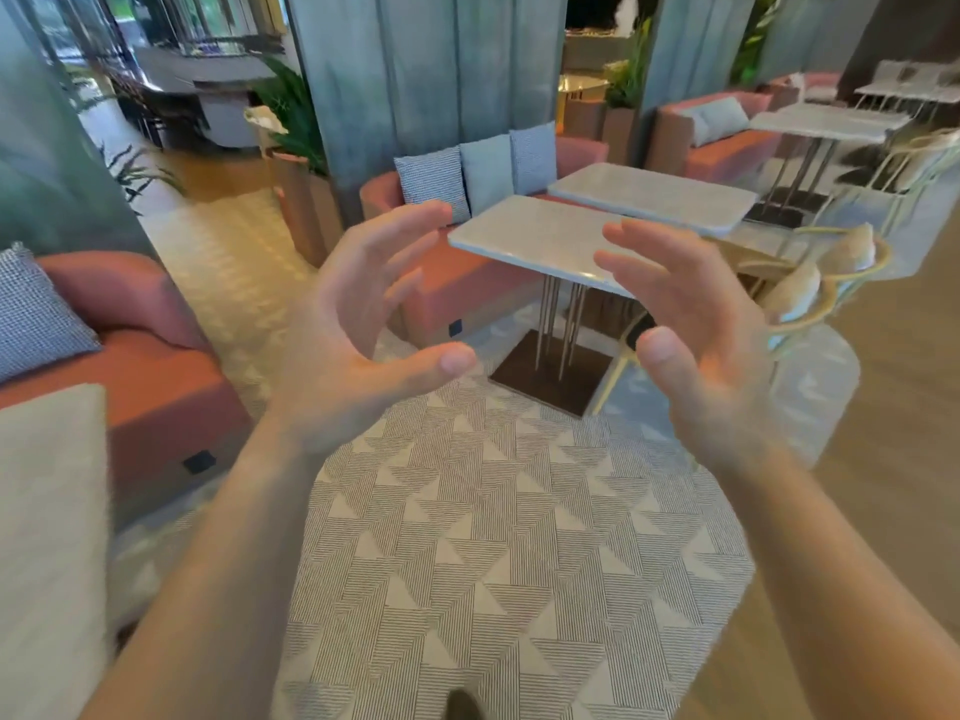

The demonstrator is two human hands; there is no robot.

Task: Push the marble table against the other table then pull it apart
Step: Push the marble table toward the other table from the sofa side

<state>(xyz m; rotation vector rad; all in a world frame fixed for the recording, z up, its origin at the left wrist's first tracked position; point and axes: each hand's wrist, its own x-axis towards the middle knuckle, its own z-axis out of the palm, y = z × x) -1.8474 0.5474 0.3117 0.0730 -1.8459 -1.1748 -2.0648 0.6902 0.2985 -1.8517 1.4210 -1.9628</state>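
A grey-and-cream carpet with a triangle pattern [467, 537] is spread over the floor between the camera and the furniture, and open room is left on it in front of the tables. A long salmon-pink upholstered sofa [457, 288] is set behind the tables, with grey and checked cushions [478, 171] lined along its back. The rectangular pale grey marble-topped table on thin metal rods and a dark square base [530, 236] is seen in the middle distance; its long far edge is placed just beside the second marble table of the same kind [654, 197], and whether the two edges touch cannot be told. A cream wire-framed chair [810, 283] is tucked at the right of the near table. No readable writing or brand is shown. The left hand [358, 324] and the right hand [701, 324] are raised in the air before the camera, palms facing each other, fingers spread and curved; nothing is held or touched by either.
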